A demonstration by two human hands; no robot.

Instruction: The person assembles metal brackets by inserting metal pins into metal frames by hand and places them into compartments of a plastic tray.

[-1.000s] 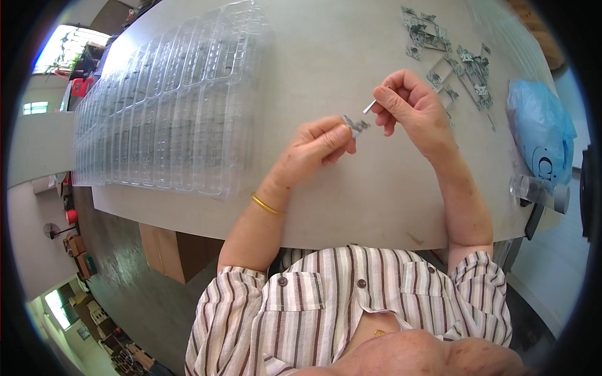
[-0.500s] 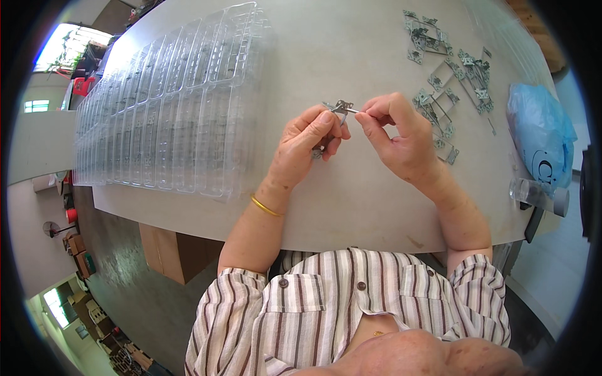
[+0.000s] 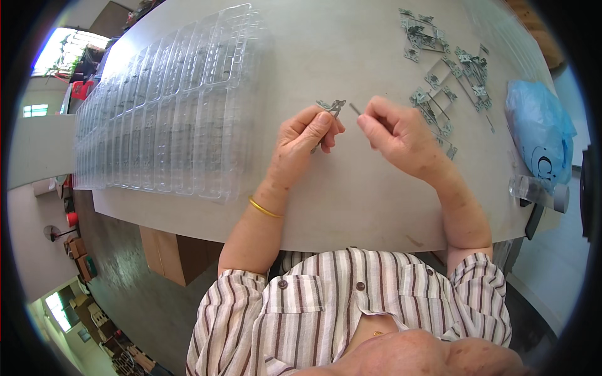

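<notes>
Over the middle of the white table [image 3: 351,207], my left hand [image 3: 300,141] is closed around a small grey metal fitting [image 3: 337,106]. Its jagged top end sticks out above my thumb, and another bit shows below my fingers. Just to the right, my right hand [image 3: 404,138] pinches a thin grey metal rod [image 3: 355,108]. The rod's tip points up and left toward the fitting, with a small gap between them. My fingers hide the rod's other end. Several similar metal fittings, some joined by thin rods, lie in a loose group [image 3: 478,81] at the far right.
Clear plastic compartment trays [image 3: 241,81] are stacked on the left of the table, with grey parts showing through. At the right edge are a blue plastic bag [image 3: 540,128] and a clear bottle [image 3: 533,191] on its side. A cardboard box [image 3: 164,250] stands below the table's front edge.
My right hand has drawn the rod away from the fitting, so the two are now apart. My left hand still grips the fitting and has barely moved.
</notes>
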